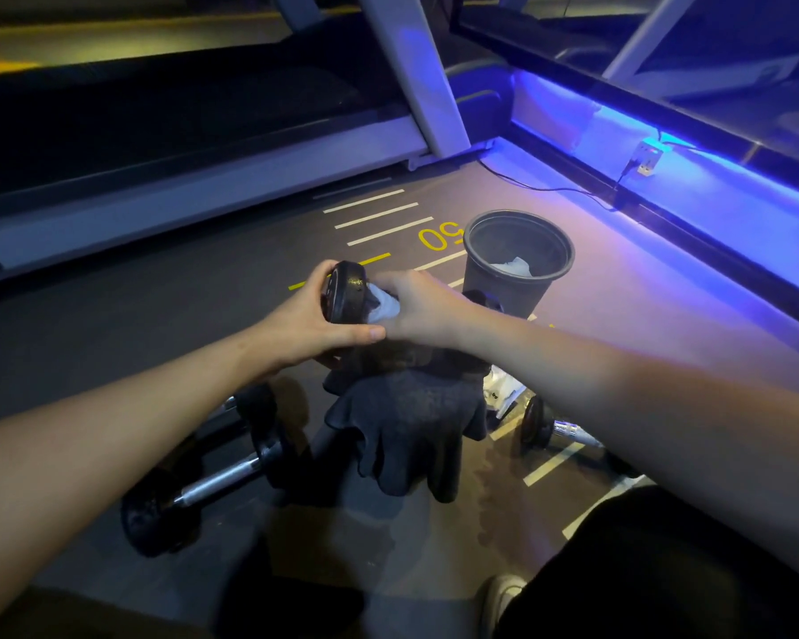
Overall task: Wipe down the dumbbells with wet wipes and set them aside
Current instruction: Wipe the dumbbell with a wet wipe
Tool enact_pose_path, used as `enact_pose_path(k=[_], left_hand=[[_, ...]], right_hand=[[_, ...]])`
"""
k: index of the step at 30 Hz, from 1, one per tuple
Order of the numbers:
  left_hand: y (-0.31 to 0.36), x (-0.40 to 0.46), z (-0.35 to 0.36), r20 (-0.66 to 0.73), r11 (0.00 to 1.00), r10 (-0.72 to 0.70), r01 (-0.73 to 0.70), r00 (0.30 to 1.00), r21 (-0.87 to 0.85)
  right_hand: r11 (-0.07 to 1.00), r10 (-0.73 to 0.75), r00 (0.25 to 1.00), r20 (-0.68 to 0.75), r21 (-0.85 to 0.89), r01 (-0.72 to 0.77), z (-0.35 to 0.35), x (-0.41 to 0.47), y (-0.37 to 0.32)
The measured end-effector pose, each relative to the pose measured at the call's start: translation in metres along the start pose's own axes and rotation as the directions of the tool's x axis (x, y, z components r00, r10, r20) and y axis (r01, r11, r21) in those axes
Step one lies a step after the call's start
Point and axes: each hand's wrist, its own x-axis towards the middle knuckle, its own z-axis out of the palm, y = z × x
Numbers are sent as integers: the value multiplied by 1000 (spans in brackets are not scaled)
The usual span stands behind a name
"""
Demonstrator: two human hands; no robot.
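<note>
Black dumbbell [346, 290] gripped; right hand [418, 306] wiping.

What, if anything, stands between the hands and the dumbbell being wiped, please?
Only the wipe: the right hand presses it against the dumbbell, whose end the left hand grips directly. Nothing else visible intervenes.

A gym: a treadmill [194, 145] stands beyond the dark rubber floor [111, 325], which carries painted distance lines and a yellow "50" [439, 236] beside it; dumbbells [213, 472] lie nearer.
</note>
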Motion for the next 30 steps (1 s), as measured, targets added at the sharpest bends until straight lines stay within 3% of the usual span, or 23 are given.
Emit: enact_pose_path(k=[3, 5, 10, 14, 19, 28, 30], left_hand=[[0, 1, 1, 8, 1000, -5, 5, 1000, -6], [0, 1, 1, 3, 1000, 1, -1, 1000, 5], [1, 0, 1, 4, 1000, 9, -9, 1000, 4], [1, -2, 1, 21, 1000, 1, -1, 1000, -19], [0, -2, 1, 54, 1000, 9, -7, 998, -31], [0, -3, 1, 24, 1000, 1, 0, 1000, -30], [2, -4, 1, 30, 1000, -9, 10, 999, -25]], right_hand=[[975, -32, 984, 175, 224, -9, -10, 1, 6], [962, -29, 971, 239, 269, -38, -13, 1, 10], [998, -42, 999, 19, -51, 43, -2, 11, 20], [998, -19, 992, -123, -63, 11, 12, 16, 21], [1000, -23, 997, -69, 0, 23, 7, 16, 22], [945, 4, 998, 58, -327, 15, -7, 8, 29], [942, 16, 998, 61, -336, 6, -9, 7, 29]])
